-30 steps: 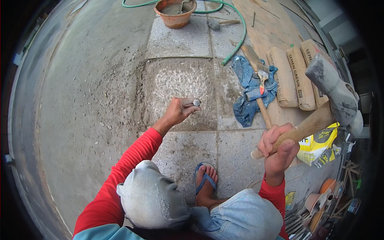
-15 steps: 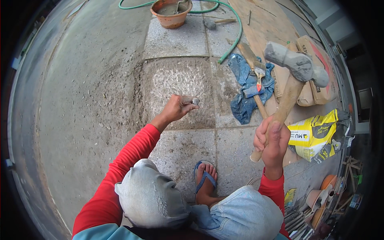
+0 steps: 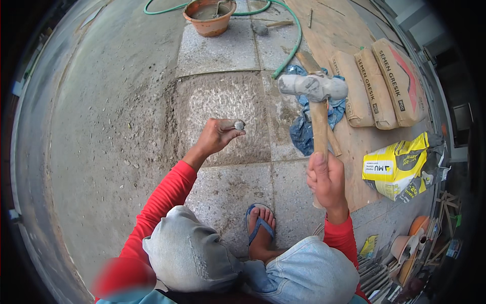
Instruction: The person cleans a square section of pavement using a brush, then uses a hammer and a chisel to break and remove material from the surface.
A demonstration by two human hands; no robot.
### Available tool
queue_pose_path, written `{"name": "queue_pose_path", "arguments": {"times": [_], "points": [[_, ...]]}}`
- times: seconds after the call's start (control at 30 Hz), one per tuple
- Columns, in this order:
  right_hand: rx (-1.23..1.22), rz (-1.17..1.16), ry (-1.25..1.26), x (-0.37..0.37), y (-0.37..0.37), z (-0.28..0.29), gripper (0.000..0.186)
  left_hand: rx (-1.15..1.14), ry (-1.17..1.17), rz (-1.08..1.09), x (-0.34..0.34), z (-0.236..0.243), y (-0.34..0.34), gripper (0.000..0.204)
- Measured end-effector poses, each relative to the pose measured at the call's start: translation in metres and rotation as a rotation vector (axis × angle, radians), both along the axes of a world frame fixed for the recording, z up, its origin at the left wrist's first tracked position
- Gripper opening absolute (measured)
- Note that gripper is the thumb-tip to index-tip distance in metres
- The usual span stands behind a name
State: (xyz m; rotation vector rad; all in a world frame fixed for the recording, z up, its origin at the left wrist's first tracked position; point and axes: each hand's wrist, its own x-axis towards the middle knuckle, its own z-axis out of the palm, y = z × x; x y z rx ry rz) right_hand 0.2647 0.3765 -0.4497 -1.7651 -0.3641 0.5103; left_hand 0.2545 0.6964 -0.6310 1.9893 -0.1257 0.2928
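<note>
My left hand (image 3: 217, 136) grips a metal chisel (image 3: 236, 124) set against a roughened, chipped floor tile (image 3: 223, 104). My right hand (image 3: 326, 180) holds the wooden handle of a heavy sledge hammer. Its grey, cement-crusted head (image 3: 313, 87) hangs in the air to the right of the chisel. I crouch with red sleeves, dusty jeans and a foot in a blue sandal (image 3: 260, 228).
A clay-coloured basin (image 3: 208, 16) and green hose (image 3: 293, 35) lie at the far side. Cement sacks (image 3: 377, 83) and a yellow bag (image 3: 400, 164) rest on a plywood sheet at right. A blue cloth (image 3: 304, 126) with tools sits beside the tile. Bare concrete (image 3: 101, 131) spreads left.
The hammer has swung from far right leftward and upright, its head now closer to the chisel. My left hand stays on the chisel.
</note>
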Motion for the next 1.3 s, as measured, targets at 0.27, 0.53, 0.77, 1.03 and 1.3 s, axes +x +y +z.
{"name": "queue_pose_path", "arguments": {"times": [0.27, 0.53, 0.77, 1.03, 1.3], "points": [[0.059, 0.017, -0.485, -0.011, 0.033, -0.045, 0.046, 0.142, 0.09, -0.042, 0.0, -0.01, 0.003, 0.02], [-0.03, 0.044, 0.103, 0.0, 0.003, -0.011, 0.051, 0.022, 0.006, -0.04, 0.004, 0.005, 0.004, 0.024], [0.382, -0.043, -0.358, -0.005, 0.024, -0.021, 0.049, 0.046, 0.073, -0.096, 0.021, -0.012, 0.005, 0.018], [-0.215, 0.097, -0.078, 0.009, 0.018, -0.035, 0.057, 0.05, -0.02, -0.03, 0.019, -0.004, 0.005, 0.02], [0.521, -0.083, -0.29, 0.003, 0.032, -0.003, 0.05, 0.028, -0.054, -0.057, 0.04, -0.012, -0.005, 0.019]]}}
